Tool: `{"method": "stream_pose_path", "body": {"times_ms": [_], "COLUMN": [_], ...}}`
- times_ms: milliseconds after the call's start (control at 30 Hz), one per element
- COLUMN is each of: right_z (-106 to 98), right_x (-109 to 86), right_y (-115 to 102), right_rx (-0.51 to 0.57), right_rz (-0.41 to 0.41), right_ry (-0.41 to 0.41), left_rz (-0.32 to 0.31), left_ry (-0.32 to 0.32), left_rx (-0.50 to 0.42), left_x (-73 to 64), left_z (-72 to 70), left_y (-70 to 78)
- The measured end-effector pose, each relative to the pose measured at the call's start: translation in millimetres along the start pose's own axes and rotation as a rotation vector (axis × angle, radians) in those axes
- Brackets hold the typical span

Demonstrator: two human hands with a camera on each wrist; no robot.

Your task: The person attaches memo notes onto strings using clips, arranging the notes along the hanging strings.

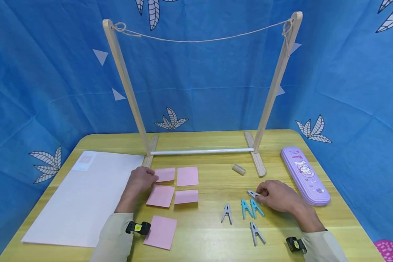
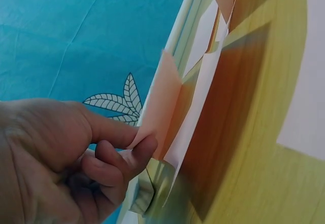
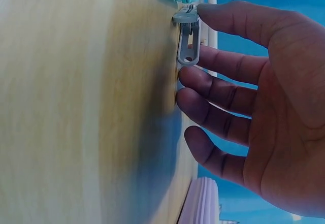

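Observation:
My left hand (image 1: 142, 179) pinches the edge of a pink sticky note (image 1: 165, 174) between thumb and finger; in the left wrist view this note (image 2: 161, 99) stands partly raised off the table. Around it lie several more pink notes, such as a flat one (image 1: 187, 176) to its right and one with a lifted edge (image 1: 186, 196). On the right, my right hand (image 1: 278, 196) holds a grey clothespin (image 3: 189, 46) low at the tabletop between thumb and forefinger, the other fingers loosely bent. Two blue clothespins (image 1: 244, 205) and two other grey clothespins (image 1: 227, 209) lie nearby.
A wooden stand (image 1: 127, 85) with a string (image 1: 196, 41) tied between its posts is at the back, a white rod (image 1: 199, 151) joining its feet. A large white sheet (image 1: 85, 200) lies left, a purple pencil case (image 1: 304, 174) right. A small cylinder (image 1: 238, 169) lies near the stand.

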State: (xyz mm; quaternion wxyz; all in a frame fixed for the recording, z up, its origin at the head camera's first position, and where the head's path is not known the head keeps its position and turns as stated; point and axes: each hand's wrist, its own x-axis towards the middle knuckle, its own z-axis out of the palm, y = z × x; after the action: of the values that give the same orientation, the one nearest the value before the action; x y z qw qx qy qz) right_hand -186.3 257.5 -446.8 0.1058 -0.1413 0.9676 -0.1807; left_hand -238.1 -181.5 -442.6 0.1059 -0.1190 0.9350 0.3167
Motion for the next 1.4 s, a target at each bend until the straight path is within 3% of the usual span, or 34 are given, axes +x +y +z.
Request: {"method": "stream_pose_path", "body": {"times_ms": [467, 900, 1167, 1400], "right_z": [-5.7, -3.1, -3.3, -6.2], "right_x": [0.7, 0.0, -0.3, 0.8], "right_y": [-1.0, 0.5, -0.5, -5.2], "right_rx": [0.004, -0.001, -0.001, 0.043], "right_rz": [0.012, -0.001, 0.016, 0.015], "right_ry": [0.005, 0.041, 0.087, 0.098], "left_rz": [0.046, 0.19, 0.247, 0.301], "left_ry": [0.078, 0.192, 0.261, 0.253], "left_rx": [-0.052, -0.115, -0.253, -0.363], "left_x": [-0.1, -9.9, -15.2, -17.3], "left_z": [-6.7, -9.0, -6.7, -5.9], "left_y": [6.7, 14.5, 24.3, 33.5]}}
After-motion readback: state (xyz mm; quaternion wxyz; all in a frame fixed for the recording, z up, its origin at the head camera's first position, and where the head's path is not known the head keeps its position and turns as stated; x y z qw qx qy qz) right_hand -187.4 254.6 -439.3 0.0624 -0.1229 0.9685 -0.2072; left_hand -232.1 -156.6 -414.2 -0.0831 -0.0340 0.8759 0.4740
